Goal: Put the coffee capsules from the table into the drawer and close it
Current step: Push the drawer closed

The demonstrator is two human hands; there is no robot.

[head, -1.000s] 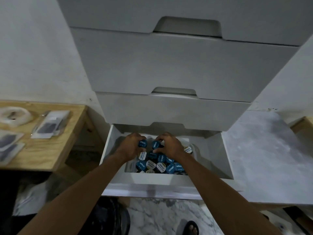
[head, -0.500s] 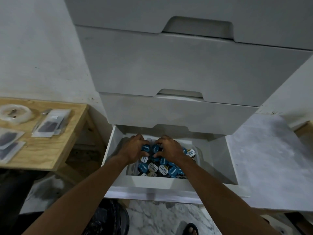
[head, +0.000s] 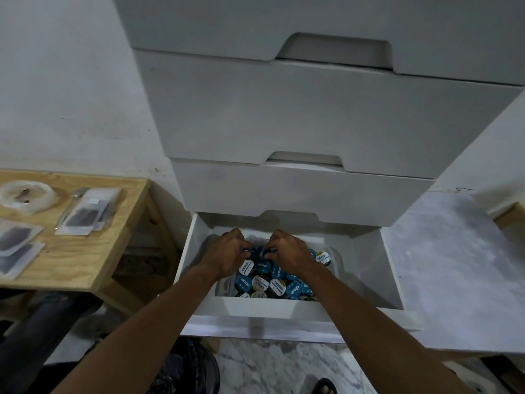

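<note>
The coffee capsules (head: pixel 270 277) lie piled in the open bottom drawer (head: pixel 372 268), and the left hand (head: pixel 227 255) and right hand (head: pixel 287 253), curled over them, have sunk lower into the pile, so closing comes soon.

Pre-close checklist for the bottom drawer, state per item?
1. Coffee capsules inside the open drawer: ok.
2. Left hand clear of the drawer: not ok, it is on the capsules.
3. Right hand clear: not ok, same.
4. No capsule in the fingers: cannot tell, they curl over the pile.
5. Pile below the drawer rim: cannot tell.
6. No capsules on the wooden table: ok in the part in view.
</note>
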